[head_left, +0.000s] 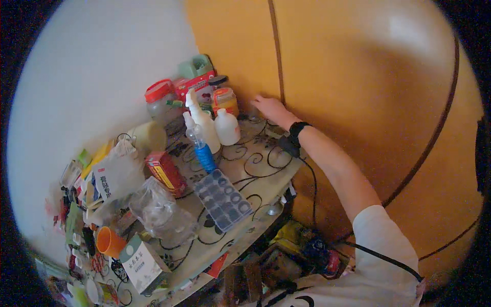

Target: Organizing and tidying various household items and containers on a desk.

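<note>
My right hand [272, 109] reaches to the far right corner of the table, against the orange wall. Its fingers are drawn together, pointing left and down over a small, pale, see-through thing too blurred to name. A black band circles the wrist. Left of the fingers stand a jar with orange contents [225, 101], a white bottle [227, 128], a white spray bottle [205, 128] and a clear spray bottle with a blue lower part [204, 155]. Below the wrist lies a black object with a cord [289, 147]. My left hand is out of view.
A clear compartment box [223, 200] lies mid-table, near a red box [166, 173] and a clear plastic bag [159, 207]. Nearer are an orange cup [109, 242] and a white carton [141, 266]. A red-lidded jar [161, 104] stands behind. Clutter fills the left side.
</note>
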### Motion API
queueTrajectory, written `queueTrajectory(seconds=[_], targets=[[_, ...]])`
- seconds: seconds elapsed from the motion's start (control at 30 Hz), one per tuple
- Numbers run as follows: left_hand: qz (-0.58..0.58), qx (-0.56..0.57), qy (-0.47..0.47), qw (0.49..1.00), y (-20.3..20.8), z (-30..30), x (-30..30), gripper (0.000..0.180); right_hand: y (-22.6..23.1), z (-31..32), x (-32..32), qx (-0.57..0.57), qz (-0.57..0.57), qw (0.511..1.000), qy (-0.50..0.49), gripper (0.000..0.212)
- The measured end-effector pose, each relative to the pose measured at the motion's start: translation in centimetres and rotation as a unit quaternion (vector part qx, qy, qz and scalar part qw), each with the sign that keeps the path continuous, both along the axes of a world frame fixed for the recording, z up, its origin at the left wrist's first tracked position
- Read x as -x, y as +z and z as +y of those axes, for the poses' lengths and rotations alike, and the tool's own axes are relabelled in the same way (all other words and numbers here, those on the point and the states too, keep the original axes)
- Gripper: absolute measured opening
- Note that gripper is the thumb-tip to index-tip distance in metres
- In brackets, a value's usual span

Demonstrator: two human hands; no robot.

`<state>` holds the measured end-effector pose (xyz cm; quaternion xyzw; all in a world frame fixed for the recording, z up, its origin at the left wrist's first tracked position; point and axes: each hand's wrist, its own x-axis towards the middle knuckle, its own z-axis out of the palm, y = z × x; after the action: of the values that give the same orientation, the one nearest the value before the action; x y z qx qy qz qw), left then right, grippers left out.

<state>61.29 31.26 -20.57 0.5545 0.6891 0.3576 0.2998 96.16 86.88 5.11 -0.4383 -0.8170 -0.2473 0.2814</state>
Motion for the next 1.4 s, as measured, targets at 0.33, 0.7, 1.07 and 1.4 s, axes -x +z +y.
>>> queueTrajectory(seconds=[0.33, 0.7, 1.07, 1.4], targets=[[-0.053, -0.045, 0.041, 0.997, -2.3, -0.1, 1.0, 0.033, 2.3, 1.6, 0.5, 0.034, -0.164, 0.984, -0.068, 0.022], [0.032, 0.004, -0.033, 0.999, -2.5, 1.8, 1.2, 0.03, 4.2, -12.6, 0.6, 0.531, 0.245, 0.768, 0.262, 0.034], [0.083, 0.011, 0.055, 0.995, -0.7, 0.7, -0.4, 0.034, 0.2, -23.5, 16.6, 0.283, 0.086, 0.927, 0.232, 0.029], [0.074, 0.117, 0.025, 0.99, -0.8, 0.5, 0.7, 0.032, 1.1, -23.4, 13.0, 0.177, 0.072, 0.966, 0.176, 0.037]])
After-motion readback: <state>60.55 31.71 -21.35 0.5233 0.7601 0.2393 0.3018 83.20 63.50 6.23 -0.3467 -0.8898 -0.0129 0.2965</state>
